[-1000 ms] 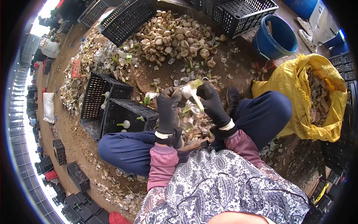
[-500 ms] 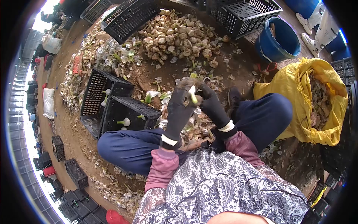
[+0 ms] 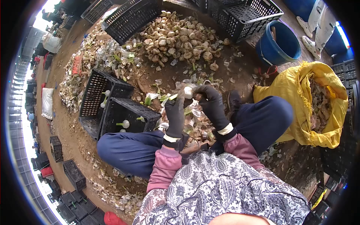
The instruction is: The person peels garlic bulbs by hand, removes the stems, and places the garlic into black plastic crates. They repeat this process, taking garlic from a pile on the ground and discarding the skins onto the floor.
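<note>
Between my two dark-gloved hands is a white garlic bulb (image 3: 188,92), peeled bare on the side I see, with a green-and-white stem pointing left. My left hand (image 3: 175,114) is closed around it, the fingers pressed to its left side. My right hand (image 3: 210,102) pinches at the bulb's right side, its thumb and fingers bent together; its fingertips are partly hidden. Under both hands lie loose garlic skins (image 3: 195,122) and leaf scraps. Beyond them is a heap of unpeeled garlic bulbs (image 3: 183,37).
By my left knee, a tilted black crate (image 3: 129,112) holds peeled garlic with stems; another crate (image 3: 90,99) adjoins it. On the right stand a yellow sack (image 3: 279,80) of skins and a blue bucket (image 3: 279,56). Black crates (image 3: 131,20) stand behind the heap. Another person's white shoes (image 3: 309,45) show upper right.
The garlic has turned in my hands: its stem pointed down toward me and now points left, with the white bulb facing up. My left hand has shifted lower.
</note>
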